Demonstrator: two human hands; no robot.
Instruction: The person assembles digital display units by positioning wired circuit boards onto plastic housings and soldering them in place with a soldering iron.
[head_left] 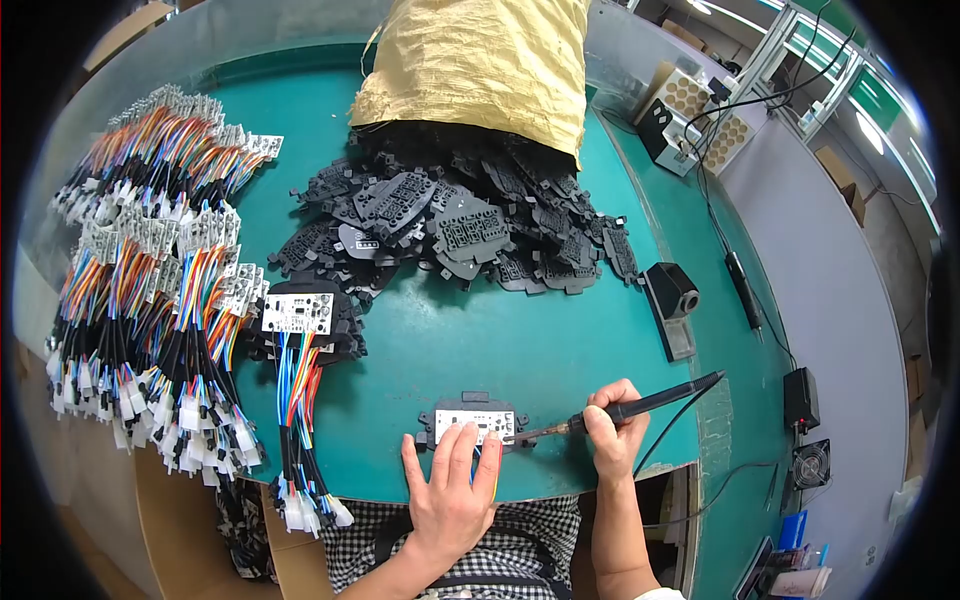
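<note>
The green table (560, 345) carried a heap of black plates (470, 230) at its far side, well apart from the work. Near, the left hand (450, 510) lay with fingers spread, their tips resting on a white board (480, 418); to its right, the right hand (613, 435) had its fingers closed around a soldering iron (660, 398). The board lay on a single dark plate (475, 405), close to the table's near edge. In my judgement, good work asked for even, light pressure, so that the board could not slip, and for coloured wires (497, 470) lying clear. The iron's tip (524, 436) was at the board's right end; exact contact I could not tell. Probably hot, it needed a steady wrist and distance from the left fingertips.
</note>
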